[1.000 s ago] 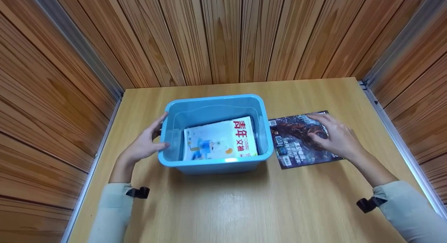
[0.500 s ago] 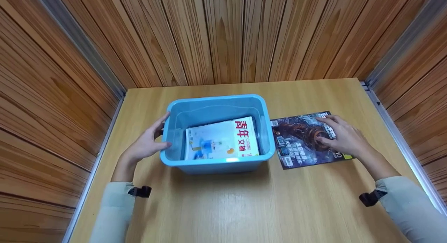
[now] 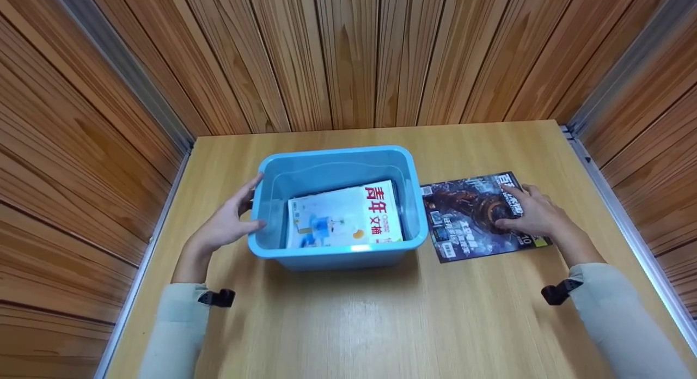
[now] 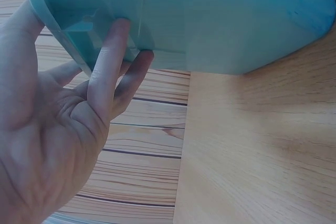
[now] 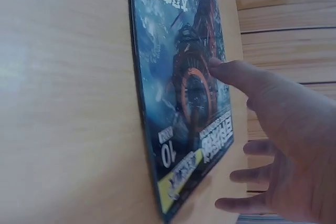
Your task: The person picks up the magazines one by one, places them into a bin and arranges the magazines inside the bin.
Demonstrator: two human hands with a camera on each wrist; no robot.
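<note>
On the right of the table (image 3: 348, 324), my right hand (image 3: 536, 215) lies over the dark magazine (image 3: 474, 218), fingers spread fairly wide and nearly straight, the thumb tip pressing on the cover near the round orange figure; nothing is pinched or lifted. From the right wrist view the magazine (image 5: 181, 93) lies flat on the wood, so I judge the main risk is that my fingers only slide it across the table instead of getting under an edge. A push toward the bin could jam its left edge against the blue bin (image 3: 335, 259), which sits just beside it.

My left hand (image 3: 226, 226) rests on the bin's left wall with relaxed, slightly bent fingers; the left wrist view shows the fingertips (image 4: 118, 35) tucked under the rim, the thumb at the rim's outer edge. That hold is light, so I think a shove from the right could skid the bin.

Inside the bin, a white magazine (image 3: 343, 215) with red characters lies tilted against the bottom and takes up most of the floor. A second magazine dropped in carelessly could catch on it and buckle.
</note>
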